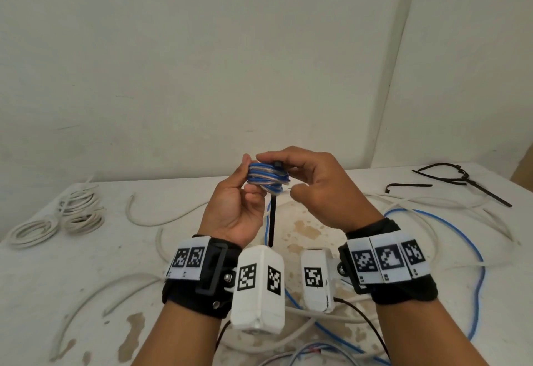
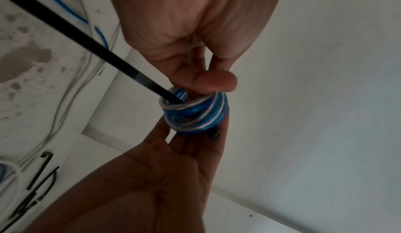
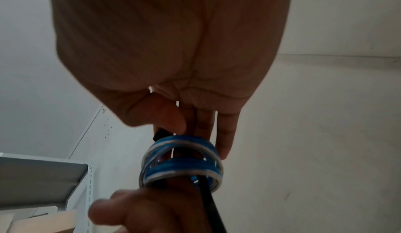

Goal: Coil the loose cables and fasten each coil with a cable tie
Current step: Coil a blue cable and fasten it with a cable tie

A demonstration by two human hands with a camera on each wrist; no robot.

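Both hands hold a small blue-and-white cable coil (image 1: 268, 178) up above the white table (image 1: 86, 279). My left hand (image 1: 250, 177) grips the coil's left side, thumb on top and fingers curled beneath. A black cable tie (image 1: 271, 221) runs through the coil's middle, and its tail hangs straight down. My right hand (image 1: 278, 175) pinches the tie's head against the top of the coil. The left wrist view shows the coil (image 2: 195, 115), the strap (image 2: 86, 43) entering it and the tie head (image 2: 214, 134) against the right fingers. The right wrist view shows the coil (image 3: 182, 161) below the tie head (image 3: 158, 133).
Three white coils (image 1: 78, 213) lie at the table's left. Loose white cables (image 1: 161, 218) and a blue cable (image 1: 461, 227) sprawl over the middle and right. Spare black cable ties (image 1: 461, 181) lie at the back right. A grey metal shelf (image 3: 43, 176) stands off to one side.
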